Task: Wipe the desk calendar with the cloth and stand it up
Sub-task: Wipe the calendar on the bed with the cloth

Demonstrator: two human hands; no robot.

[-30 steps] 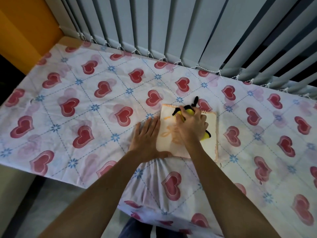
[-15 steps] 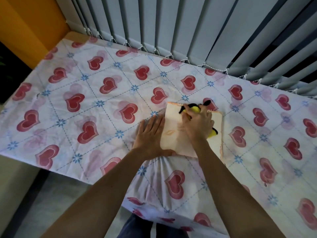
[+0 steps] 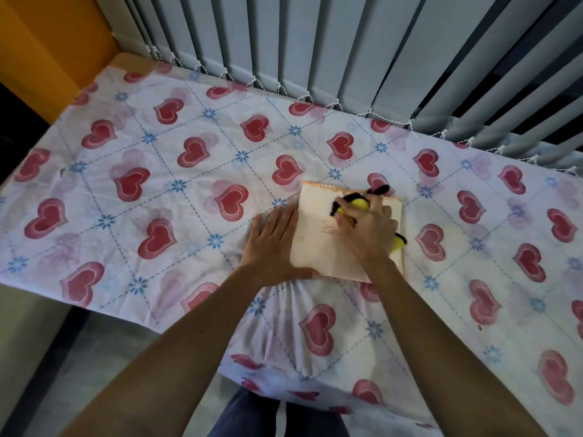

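The desk calendar (image 3: 318,247), pale cream with a spiral binding along its far edge, lies flat on the heart-patterned tablecloth (image 3: 176,190). My right hand (image 3: 366,228) presses a yellow and black cloth (image 3: 359,204) onto the calendar's upper half; bits of the cloth stick out past my fingers and at the right edge. My left hand (image 3: 271,244) lies flat with spread fingers against the calendar's left edge, thumb at its near corner, holding it steady.
Vertical grey blinds (image 3: 347,52) hang along the table's far edge. An orange wall (image 3: 47,48) stands at the far left. The table's near edge runs just below the calendar, with the floor (image 3: 63,357) beneath at the left.
My right hand with the cloth has shifted slightly across the calendar's upper part. The left hand stays planted at the left edge. The camera view has drifted a little.
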